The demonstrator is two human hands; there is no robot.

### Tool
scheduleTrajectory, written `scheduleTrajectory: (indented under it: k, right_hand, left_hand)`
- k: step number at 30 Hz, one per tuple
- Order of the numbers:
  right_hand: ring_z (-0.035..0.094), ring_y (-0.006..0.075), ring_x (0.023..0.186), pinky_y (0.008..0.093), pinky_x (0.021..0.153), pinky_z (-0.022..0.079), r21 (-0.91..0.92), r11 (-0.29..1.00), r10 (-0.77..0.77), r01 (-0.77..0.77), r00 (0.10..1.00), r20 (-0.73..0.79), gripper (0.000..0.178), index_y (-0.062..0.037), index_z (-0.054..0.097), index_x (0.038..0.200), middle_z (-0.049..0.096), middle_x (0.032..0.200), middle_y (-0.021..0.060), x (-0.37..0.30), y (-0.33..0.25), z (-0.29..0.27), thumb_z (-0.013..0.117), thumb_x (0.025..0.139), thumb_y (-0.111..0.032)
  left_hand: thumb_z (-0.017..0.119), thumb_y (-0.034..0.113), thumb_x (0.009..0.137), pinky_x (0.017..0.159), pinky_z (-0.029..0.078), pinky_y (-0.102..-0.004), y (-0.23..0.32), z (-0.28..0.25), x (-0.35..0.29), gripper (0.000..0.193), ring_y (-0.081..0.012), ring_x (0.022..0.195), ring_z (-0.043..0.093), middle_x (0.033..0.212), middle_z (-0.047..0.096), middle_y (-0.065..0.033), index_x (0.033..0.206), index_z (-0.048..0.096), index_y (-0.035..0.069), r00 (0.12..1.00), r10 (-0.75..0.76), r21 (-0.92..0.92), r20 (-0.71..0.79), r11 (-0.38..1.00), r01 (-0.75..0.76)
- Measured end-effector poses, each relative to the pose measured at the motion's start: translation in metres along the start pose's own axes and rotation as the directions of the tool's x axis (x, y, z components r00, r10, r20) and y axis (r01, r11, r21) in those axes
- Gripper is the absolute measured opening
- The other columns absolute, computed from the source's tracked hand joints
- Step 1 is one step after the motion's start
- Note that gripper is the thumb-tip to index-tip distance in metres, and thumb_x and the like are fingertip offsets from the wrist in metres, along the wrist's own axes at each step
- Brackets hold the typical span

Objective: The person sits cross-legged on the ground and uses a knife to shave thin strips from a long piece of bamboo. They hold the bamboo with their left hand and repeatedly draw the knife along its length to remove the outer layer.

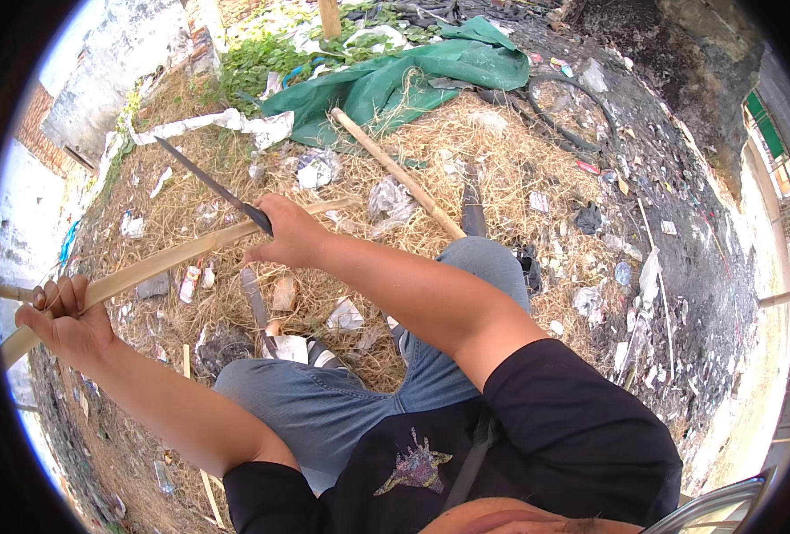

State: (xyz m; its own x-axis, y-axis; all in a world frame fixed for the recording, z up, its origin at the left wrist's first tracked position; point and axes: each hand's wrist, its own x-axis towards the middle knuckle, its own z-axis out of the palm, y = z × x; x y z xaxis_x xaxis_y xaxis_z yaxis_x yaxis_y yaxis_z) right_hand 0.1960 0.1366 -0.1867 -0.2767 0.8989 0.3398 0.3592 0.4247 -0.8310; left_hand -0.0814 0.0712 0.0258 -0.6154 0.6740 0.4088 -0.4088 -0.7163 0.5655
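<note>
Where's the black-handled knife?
Head view, left of centre: the black-handled knife is in the right hand, blade pointing up-left, beside the pale wooden strip the left hand grips.

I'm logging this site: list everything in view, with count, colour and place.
Knife: one, dark grey, left of centre
Wooden strip: one, pale tan, slanting across the left
Pole: one, tan, lying at centre
Tarp: one, green, top centre
Loop: one, black, right of tarp
Post: one, tan, top edge
Plants: uncountable, green, upper left
Straw: spread, yellowish, mid-ground
Litter: many, mostly white, scattered
Jeans: one pair, blue, lower centre
Shirt: one, black, bottom
Left hand: one, bare, gripping wooden strip
Right hand: one, bare, gripping knife
</note>
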Motion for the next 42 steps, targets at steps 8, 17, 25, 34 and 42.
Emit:
scheduleTrajectory:
  k: [8,17,25,34,42]
  right_hand:
    - [0.067,0.0395,0.093,0.0463,0.085,0.05,-0.202,0.979,-0.007,0.041,0.986,0.164,0.054,-0.0055,0.061,0.098,0.067,0.092,0.0157,0.016,-0.01,-0.057,0.093,0.069,-0.039]
    - [0.069,0.0395,0.092,0.0468,0.08,0.052,-0.143,0.987,-0.056,0.066,0.996,0.075,0.047,-0.0045,0.062,0.095,0.07,0.094,0.0177,0.015,-0.012,-0.111,0.09,0.072,-0.035]
    - [0.069,0.0379,0.095,0.0467,0.082,0.052,-0.12,0.987,0.097,-0.105,0.993,-0.075,0.045,-0.004,0.064,0.098,0.071,0.094,0.0179,0.003,0.022,-0.166,0.089,0.073,-0.032]
    - [0.07,0.0392,0.1,0.0476,0.087,0.054,-0.292,0.949,0.102,-0.12,0.992,-0.076,0.033,-0.004,0.065,0.103,0.073,0.1,0.0196,-0.007,0.054,-0.18,0.08,0.079,-0.022]
    - [0.07,0.0374,0.102,0.0489,0.086,0.055,-0.468,0.865,0.191,-0.18,0.981,-0.025,0.023,-0.0061,0.065,0.108,0.072,0.103,0.0181,-0.012,0.052,-0.183,0.07,0.085,-0.009]
  left_hand:
    - [0.082,0.039,0.089,0.054,0.026,-0.0269,0.011,-0.012,0.011,0.048,-0.0102,0.057,0.027,0.069,0.029,0.0038,0.088,0.043,0.009,0.995,-0.097,-0.191,0.019,0.977,0.099]
    - [0.05,0.055,0.107,0.086,0.057,-0.0383,-0.001,-0.019,0.023,0.06,-0.0322,0.101,0.067,0.112,0.064,-0.0217,0.128,0.049,-0.001,0.98,0.005,0.174,-0.198,0.984,0.03]
    - [0.032,0.055,0.11,0.095,0.057,-0.0456,0.062,-0.225,0.125,0.071,-0.0384,0.111,0.068,0.129,0.065,-0.0293,0.133,0.054,-0.008,0.846,-0.101,0.228,-0.523,0.94,0.253]
    - [0.037,0.061,0.108,0.091,0.057,-0.0525,0.151,-0.429,-0.075,0.082,-0.0394,0.105,0.068,0.136,0.061,-0.0291,0.144,0.039,-0.012,0.066,-0.618,0.188,-0.784,-0.135,0.973]
    - [0.054,0.049,0.106,0.061,0.062,-0.0423,0.063,-0.33,-0.113,0.054,-0.0276,0.072,0.075,0.095,0.074,-0.0144,0.13,0.058,0.001,0.341,-0.628,0.702,-0.7,-0.516,0.491]
